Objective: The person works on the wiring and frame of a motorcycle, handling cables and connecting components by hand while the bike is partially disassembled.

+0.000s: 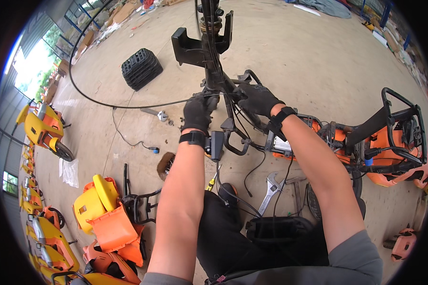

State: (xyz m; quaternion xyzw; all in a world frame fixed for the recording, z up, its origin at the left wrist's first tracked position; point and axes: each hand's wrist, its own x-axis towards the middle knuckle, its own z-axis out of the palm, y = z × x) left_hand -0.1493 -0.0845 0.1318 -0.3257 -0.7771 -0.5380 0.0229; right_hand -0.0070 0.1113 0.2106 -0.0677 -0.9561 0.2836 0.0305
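A stripped black scooter frame stands before me, its steering column [211, 67] upright with cables bundled along it. My left hand [198, 110], in a black glove, has its fingers curled at the column's lower end; what lies inside them is hidden. My right hand [256, 99], also gloved, is closed by the frame's down tube, at the end of a thin cable. This black cable [139, 106] loops in from the left and crosses past my left hand toward the right one. Below my left wrist hangs a black box-shaped part [217, 145] with a lead.
An adjustable wrench [270, 192], a hammer [296, 194] and a yellow-handled screwdriver [210, 183] lie by my feet. Another adjustable wrench [161, 115] is left of the frame, near a black plastic basket [141, 68]. Orange and yellow body panels [110, 228] lie lower left; scooters [44, 128] stand beyond.
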